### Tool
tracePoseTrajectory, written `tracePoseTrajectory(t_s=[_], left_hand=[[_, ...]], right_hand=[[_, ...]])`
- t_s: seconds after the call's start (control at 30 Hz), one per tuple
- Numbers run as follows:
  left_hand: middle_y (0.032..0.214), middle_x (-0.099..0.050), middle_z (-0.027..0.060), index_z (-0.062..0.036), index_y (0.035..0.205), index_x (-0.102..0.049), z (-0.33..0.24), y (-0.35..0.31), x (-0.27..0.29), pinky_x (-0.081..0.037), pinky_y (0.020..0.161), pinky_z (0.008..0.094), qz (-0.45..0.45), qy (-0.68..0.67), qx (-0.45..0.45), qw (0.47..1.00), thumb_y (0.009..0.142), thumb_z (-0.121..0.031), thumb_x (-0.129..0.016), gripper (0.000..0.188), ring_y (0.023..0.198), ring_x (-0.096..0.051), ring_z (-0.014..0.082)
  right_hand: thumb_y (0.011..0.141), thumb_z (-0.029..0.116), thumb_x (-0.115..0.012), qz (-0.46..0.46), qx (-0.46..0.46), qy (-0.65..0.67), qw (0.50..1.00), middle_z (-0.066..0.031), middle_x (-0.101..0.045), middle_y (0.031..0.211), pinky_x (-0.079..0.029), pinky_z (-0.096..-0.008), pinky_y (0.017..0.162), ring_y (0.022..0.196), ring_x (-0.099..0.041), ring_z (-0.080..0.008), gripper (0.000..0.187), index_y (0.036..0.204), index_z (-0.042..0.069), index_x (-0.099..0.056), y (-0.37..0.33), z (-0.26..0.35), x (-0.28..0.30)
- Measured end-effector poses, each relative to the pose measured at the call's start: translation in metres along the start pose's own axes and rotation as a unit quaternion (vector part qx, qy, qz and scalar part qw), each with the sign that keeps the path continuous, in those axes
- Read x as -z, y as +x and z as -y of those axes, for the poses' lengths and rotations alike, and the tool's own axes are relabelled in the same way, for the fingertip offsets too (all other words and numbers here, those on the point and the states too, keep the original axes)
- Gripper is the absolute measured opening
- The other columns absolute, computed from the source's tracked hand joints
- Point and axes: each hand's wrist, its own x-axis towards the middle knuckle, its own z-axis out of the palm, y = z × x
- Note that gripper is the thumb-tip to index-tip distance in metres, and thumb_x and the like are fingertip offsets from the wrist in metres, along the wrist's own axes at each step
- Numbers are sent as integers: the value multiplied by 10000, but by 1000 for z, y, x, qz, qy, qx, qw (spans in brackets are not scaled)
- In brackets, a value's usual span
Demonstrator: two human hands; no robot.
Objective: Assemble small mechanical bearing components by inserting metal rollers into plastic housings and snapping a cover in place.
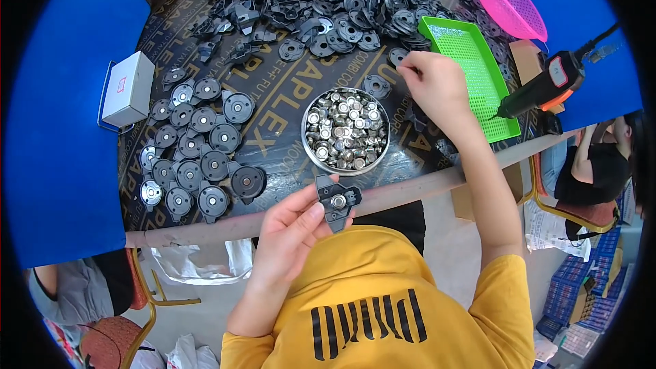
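Note:
My left hand (290, 236) grips a black plastic housing (329, 215) just off the table's front edge, thumb on its near side. A round silver metal piece (338, 201) sits in the middle of that housing. Over the table, my right hand (437, 85) is closed with its fingers pinched; what they hold, if anything, is hidden. A black disc-shaped part (397, 56) lies right by its fingertips. Between my hands stands a round metal bowl (305, 138) full of small silver metal pieces (345, 126). Another black disc part (376, 86) rests against its far rim.
Black parts (307, 0) heap across the far table; assembled round ones (203, 119) stand at left beside a white box (128, 89). At right are a green tray (502, 89), a pink basket (512, 1) and a black power screwdriver (543, 85). People sit on both sides.

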Motion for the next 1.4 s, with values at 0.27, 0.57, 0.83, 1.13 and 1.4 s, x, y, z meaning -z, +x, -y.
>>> tracePoseTrajectory(t_s=[0.27,0.57,0.83,1.13,1.4], left_hand=[[1195,-560,177,60,1313,-399,3,6,-3,-490,895,353,5,-4,12,1000,930,-53,-463,405,1038,-596,249],[1200,-555,183,70,1302,-405,1,2,-2,-479,915,367,-10,7,3,1000,932,-61,-464,397,1059,-585,254],[1203,-552,179,77,1304,-395,1,7,-8,-477,917,361,-10,-4,11,1000,935,-70,-464,403,1059,-586,256],[1220,-547,141,64,1308,-406,2,1,-11,-476,918,345,18,-27,1,999,940,-71,-466,396,1088,-565,219],[1253,-528,161,49,1283,-444,11,-6,-6,-498,878,343,-10,27,-5,1000,934,-68,-471,370,1081,-573,220]], right_hand=[[749,44,-570,-33,51,-26,998,-118,-628,830,-485,-364,780,835,-591,-292,86,815,5,-609,10,-9,-24],[822,116,-593,38,-140,303,942,-86,-679,804,-503,-310,637,697,-645,-189,130,835,14,-672,-4,11,12],[923,190,-535,133,-242,882,383,-115,-665,978,-526,-278,690,837,-662,-218,261,1041,-28,-617,-70,41,26],[657,31,-664,-51,183,499,846,-106,-659,1041,-506,-346,787,951,-625,-295,298,948,75,-711,-98,65,40],[668,77,-652,-48,263,434,861,-72,-659,1042,-511,-327,708,968,-631,-284,268,930,88,-703,-101,67,39]])
